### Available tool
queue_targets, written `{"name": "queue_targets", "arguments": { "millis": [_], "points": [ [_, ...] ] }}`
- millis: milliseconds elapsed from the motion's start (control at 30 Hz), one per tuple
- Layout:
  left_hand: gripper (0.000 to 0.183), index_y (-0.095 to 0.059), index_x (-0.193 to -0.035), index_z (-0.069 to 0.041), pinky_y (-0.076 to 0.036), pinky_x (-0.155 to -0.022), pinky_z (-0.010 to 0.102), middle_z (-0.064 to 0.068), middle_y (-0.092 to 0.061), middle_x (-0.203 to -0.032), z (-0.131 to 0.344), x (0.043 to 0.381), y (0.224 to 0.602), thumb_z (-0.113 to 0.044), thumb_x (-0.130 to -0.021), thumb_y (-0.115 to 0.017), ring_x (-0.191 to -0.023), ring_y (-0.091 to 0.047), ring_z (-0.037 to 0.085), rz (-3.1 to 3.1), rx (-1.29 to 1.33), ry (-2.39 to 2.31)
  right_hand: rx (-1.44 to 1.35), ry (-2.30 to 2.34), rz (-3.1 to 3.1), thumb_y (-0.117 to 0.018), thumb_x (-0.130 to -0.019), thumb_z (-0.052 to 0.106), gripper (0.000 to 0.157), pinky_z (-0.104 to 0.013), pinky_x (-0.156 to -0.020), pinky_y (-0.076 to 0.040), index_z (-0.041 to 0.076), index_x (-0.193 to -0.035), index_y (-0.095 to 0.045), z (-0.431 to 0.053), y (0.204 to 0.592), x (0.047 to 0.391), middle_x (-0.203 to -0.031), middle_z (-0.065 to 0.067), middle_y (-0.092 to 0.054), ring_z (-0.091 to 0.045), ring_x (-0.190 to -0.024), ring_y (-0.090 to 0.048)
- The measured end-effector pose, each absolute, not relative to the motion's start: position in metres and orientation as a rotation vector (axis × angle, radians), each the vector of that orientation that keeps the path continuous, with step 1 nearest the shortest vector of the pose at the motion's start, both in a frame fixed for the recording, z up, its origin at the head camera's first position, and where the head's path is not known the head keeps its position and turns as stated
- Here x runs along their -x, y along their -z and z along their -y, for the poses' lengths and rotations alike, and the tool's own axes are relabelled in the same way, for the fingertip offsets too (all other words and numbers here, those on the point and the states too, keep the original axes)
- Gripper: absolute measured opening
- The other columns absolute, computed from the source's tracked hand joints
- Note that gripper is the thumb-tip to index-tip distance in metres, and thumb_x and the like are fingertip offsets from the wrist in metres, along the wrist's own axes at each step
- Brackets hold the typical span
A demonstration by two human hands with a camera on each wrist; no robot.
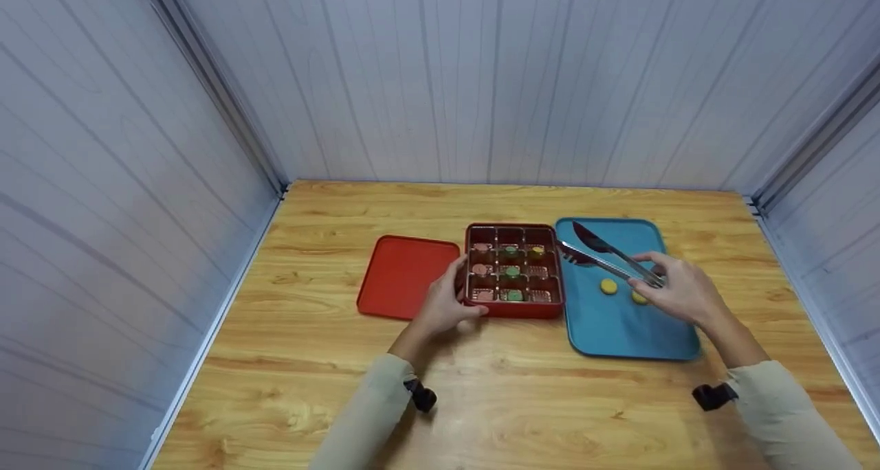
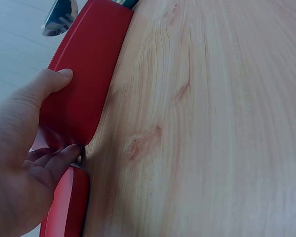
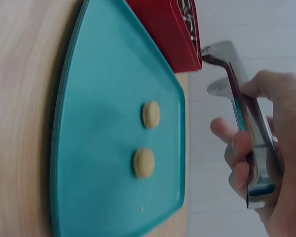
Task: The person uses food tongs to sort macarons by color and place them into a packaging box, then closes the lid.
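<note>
A person at a wooden bench [image 1: 495, 401] steadies a red box [image 1: 522, 310] with the left hand [image 1: 445, 307]: its thumb presses the near wall and the other fingers bend round the left side. A flat red lid [image 1: 405, 277] lies to the box's left; a blue tray [image 1: 612, 332] lies just beside it on the right.

The right hand [image 1: 687, 291], above the tray, has its thumb and fingers wrapped round metal tongs [image 3: 255, 121]. The tongs' ends stand apart near the box's right edge, with nothing visible between them.

In the box, pink cookies [image 1: 479, 269] fill the left column and green cookies [image 1: 512, 271] the middle. The right column has one yellow cookie [image 1: 537, 250], in its far compartment. Two loose yellow cookies [image 3: 151, 114] sit on the tray below the tongs.

The step in hand appears to be filling that right column. The next move seems to call for lowering the tongs over a loose cookie and squeezing gently.
</note>
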State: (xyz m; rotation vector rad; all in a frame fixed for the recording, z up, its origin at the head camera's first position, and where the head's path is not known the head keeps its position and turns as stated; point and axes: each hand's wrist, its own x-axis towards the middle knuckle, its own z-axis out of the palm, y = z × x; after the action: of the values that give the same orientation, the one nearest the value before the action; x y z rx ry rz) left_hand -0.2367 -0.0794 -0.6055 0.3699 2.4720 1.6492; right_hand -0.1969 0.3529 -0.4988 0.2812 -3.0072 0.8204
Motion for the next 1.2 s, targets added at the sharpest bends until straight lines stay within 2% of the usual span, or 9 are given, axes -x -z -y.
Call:
{"name": "queue_targets", "arguments": {
  "millis": [67,200,333,400,633,900,1200],
  "points": [
    [0.117,-0.033,-0.176,-0.011,-0.047,-0.134,0.052,0.021,-0.052,-0.174,0.079,0.234,0.599,-0.016,-0.082,-0.101,-0.159,-0.054,0.042,-2.471,-0.379,-1.636,-0.304,-0.812,3.015,-0.079,-0.105,0.027,0.046,-0.033,-0.066,-0.049,0.002,-0.143,-0.071,-0.359,0.499,0.195,-0.110,-0.027,-0.084,-0.034,-0.089,-0.077],
    [0.112,-0.035,-0.175,-0.008,-0.051,-0.131,0.048,0.022,-0.053,-0.172,0.080,0.233,0.597,-0.020,-0.084,-0.100,-0.159,-0.055,0.040,-2.517,-0.409,-1.594,-0.357,-0.760,3.032,-0.079,-0.105,0.026,0.045,-0.032,-0.065,-0.049,0.001,-0.141,-0.071,-0.371,0.499,0.191,-0.102,-0.021,-0.084,-0.027,-0.084,-0.074],
    [0.112,-0.035,-0.175,-0.008,-0.049,-0.132,0.048,0.021,-0.053,-0.173,0.079,0.233,0.595,-0.018,-0.084,-0.100,-0.159,-0.056,0.038,-2.527,-0.385,-1.580,-0.395,-0.717,3.051,-0.080,-0.104,0.025,0.045,-0.030,-0.063,-0.047,0.000,-0.140,-0.072,-0.381,0.499,0.189,-0.098,-0.016,-0.083,-0.017,-0.078,-0.066],
    [0.115,-0.033,-0.176,-0.009,-0.044,-0.135,0.052,0.021,-0.050,-0.175,0.078,0.230,0.588,-0.013,-0.083,-0.100,-0.162,-0.052,0.040,-2.488,-0.354,-1.603,-0.401,-0.720,3.067,-0.080,-0.104,0.025,0.044,-0.029,-0.061,-0.045,-0.001,-0.140,-0.072,-0.386,0.499,0.188,-0.097,-0.015,-0.082,-0.014,-0.074,-0.062],
    [0.116,-0.031,-0.177,-0.008,-0.044,-0.135,0.052,0.022,-0.049,-0.176,0.077,0.228,0.587,-0.012,-0.084,-0.100,-0.162,-0.052,0.041,-2.486,-0.357,-1.599,-0.480,-0.735,3.123,-0.079,-0.105,0.025,0.042,-0.025,-0.053,-0.039,0.000,-0.139,-0.072,-0.401,0.498,0.187,-0.093,-0.010,-0.083,-0.006,-0.058,-0.049],
    [0.116,-0.031,-0.177,-0.009,-0.045,-0.135,0.053,0.022,-0.049,-0.176,0.077,0.229,0.587,-0.012,-0.083,-0.099,-0.161,-0.052,0.043,-2.492,-0.358,-1.596,-0.522,-0.696,3.143,-0.078,-0.106,0.023,0.041,-0.025,-0.057,-0.043,-0.001,-0.138,-0.073,-0.413,0.505,0.189,-0.092,-0.008,-0.083,-0.002,-0.066,-0.056],
    [0.114,-0.034,-0.176,-0.009,-0.048,-0.133,0.054,0.022,-0.053,-0.172,0.077,0.228,0.588,-0.015,-0.083,-0.100,-0.158,-0.056,0.042,-2.509,-0.364,-1.593,-0.509,-0.667,3.179,-0.076,-0.108,0.024,0.039,-0.027,-0.058,-0.041,-0.001,-0.137,-0.073,-0.419,0.505,0.188,-0.093,-0.009,-0.083,-0.004,-0.065,-0.056]
  ]
}}
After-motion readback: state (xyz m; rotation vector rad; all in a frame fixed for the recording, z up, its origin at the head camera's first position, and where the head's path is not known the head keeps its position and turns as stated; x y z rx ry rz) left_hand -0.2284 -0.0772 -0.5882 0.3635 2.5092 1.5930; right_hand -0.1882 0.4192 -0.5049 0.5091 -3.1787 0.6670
